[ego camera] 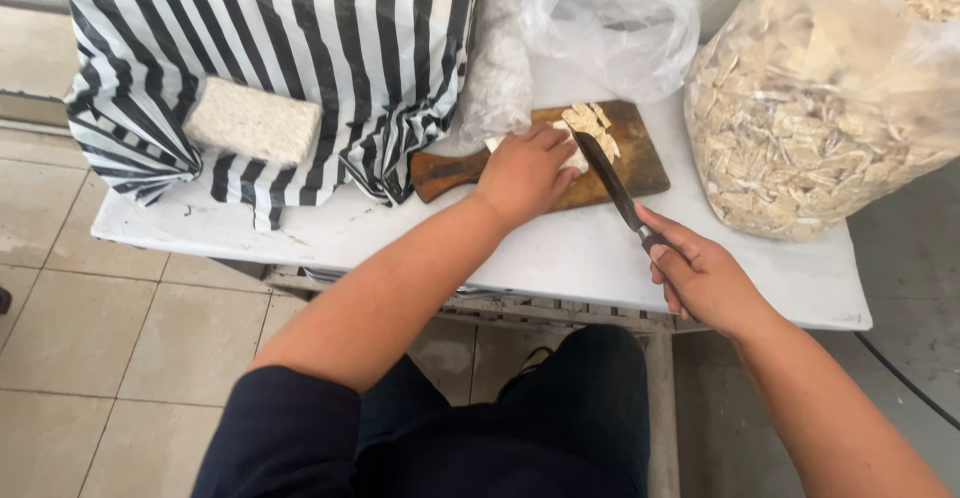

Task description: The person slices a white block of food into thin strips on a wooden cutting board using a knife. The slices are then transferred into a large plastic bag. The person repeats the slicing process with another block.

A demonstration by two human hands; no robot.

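White table (560, 253), tiled floor: slicing station seen from above.
Striped bag (300, 48) bearing a pale block (252, 121); left hand (525, 170), fingers curled, pressing a white block (573, 156) onto the wooden cutting board (640, 163); right hand (705, 278) gripping a knife (610, 186), blade at the block; clear sack of slices (820, 108).
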